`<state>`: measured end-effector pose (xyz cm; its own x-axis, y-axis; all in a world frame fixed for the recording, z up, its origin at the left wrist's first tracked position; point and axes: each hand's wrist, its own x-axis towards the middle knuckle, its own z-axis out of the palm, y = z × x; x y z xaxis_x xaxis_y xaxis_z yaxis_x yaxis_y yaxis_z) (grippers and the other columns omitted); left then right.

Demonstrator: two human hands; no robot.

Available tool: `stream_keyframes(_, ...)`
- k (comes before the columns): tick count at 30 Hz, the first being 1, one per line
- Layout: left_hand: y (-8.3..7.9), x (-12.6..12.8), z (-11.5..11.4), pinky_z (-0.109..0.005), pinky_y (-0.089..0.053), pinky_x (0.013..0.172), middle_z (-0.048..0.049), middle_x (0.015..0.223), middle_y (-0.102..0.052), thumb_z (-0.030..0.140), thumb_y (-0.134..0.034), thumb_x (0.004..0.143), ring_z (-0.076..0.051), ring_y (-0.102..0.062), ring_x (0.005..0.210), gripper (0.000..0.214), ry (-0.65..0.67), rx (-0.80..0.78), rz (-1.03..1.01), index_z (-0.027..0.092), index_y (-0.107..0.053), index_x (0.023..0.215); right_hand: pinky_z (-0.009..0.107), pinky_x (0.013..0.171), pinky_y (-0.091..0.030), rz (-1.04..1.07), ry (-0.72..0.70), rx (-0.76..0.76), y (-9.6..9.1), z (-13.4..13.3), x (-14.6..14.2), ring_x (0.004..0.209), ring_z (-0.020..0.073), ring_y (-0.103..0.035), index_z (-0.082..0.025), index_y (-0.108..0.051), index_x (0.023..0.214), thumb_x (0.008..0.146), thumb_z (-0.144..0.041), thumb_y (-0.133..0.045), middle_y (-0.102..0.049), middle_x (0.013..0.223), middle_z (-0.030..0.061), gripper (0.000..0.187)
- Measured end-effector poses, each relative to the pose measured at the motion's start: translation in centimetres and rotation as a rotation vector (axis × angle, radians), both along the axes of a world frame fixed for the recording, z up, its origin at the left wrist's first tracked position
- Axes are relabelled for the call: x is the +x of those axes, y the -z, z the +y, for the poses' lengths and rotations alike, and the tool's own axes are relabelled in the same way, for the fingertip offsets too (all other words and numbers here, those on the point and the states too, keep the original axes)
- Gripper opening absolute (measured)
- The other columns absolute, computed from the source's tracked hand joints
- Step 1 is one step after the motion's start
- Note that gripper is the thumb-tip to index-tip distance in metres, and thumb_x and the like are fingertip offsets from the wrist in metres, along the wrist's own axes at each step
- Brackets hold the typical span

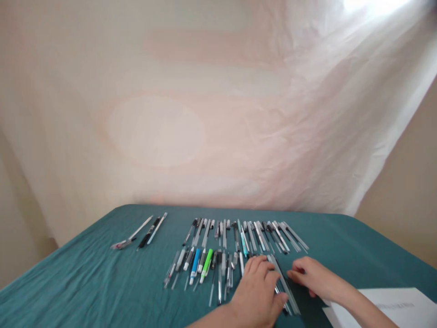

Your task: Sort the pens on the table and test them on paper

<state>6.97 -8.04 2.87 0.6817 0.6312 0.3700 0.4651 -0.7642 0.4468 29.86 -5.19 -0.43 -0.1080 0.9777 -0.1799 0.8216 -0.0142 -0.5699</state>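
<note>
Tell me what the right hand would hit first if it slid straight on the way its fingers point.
Probably the bunch of clear pens lying just ahead of the right hand; the left hand rests on them right behind. Blur hides whether they already touch.

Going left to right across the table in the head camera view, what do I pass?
A small group of pens → blue pen → green pen → left hand → right hand → white paper.

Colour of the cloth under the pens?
Plain teal cloth, no pattern; the head view shows it clearly.
</note>
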Motion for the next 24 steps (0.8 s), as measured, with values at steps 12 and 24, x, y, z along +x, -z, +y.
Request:
stream_keyframes(12, -2.7, -12.2, 11.4, -0.03, -0.034, 0.092, -0.0085, 0.109, -0.054, 0.022, -0.041, 0.082, -0.017, -0.048, 0.105, 0.027, -0.63, 0.101, 0.13, 0.015, -0.051, 0.106, 0.021, 0.049, -0.038, -0.102, -0.015, 0.231, 0.7, -1.7, 1.7, 0.052, 0.0142, -0.053, -0.02, -0.039, 0.055, 0.081, -0.05, -0.036, -0.051, 0.053, -0.0009, 0.039)
stream_keyframes(24, -0.1, -24.9, 16.8, -0.037, -0.038, 0.084, -0.0102, 0.097, -0.058, 0.022, -0.043, 0.084, -0.019, -0.054, 0.091, 0.021, -1.084, 0.044, 0.466, 0.01, -0.056, 0.094, 0.027, 0.054, -0.042, -0.141, 0.165, 0.413, 2.2, -3.8, 4.9, 0.056, 0.021, -0.057, -0.024, -0.054, 0.05, 0.079, -0.053, -0.037, -0.063, 0.057, 0.0042, 0.043)
